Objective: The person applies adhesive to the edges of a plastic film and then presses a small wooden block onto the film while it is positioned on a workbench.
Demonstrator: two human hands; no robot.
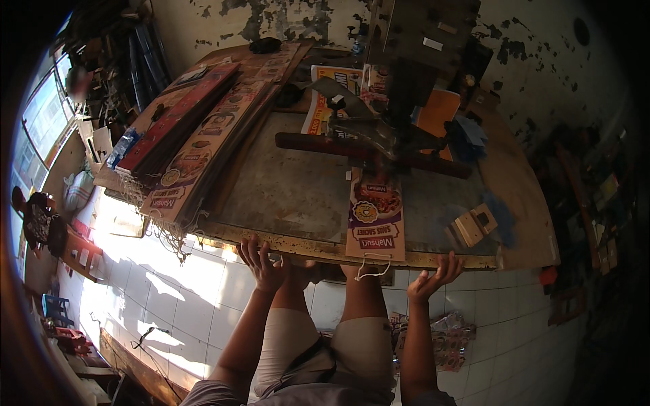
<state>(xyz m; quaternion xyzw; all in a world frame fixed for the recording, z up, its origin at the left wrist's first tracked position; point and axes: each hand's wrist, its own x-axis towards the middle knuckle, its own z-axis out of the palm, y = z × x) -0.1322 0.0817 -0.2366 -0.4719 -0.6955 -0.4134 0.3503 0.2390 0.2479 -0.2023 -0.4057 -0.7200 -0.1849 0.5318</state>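
Observation:
My left hand [261,265] rests against the table's yellowish front edge [305,254], fingers apart and stretched upward. Farther right, my right hand [435,276] touches the same edge with its fingers extended; neither hand holds anything. Between them a long printed cardboard strip [376,220], orange and purple with a food picture, lies on the worn grey tabletop [291,183]. A white string loop [372,266] hangs from its near end. The strip's far end is hidden under a dark machine [420,54] with a long dark-red bar [325,143].
Stacked printed strips [196,162] with dangling strings lie at the left, beside a red stack [179,118]. A small wooden block [474,225] sits at the right. Printed sheets [453,338] lie on the tiled floor. Another person [44,223] is at the far left.

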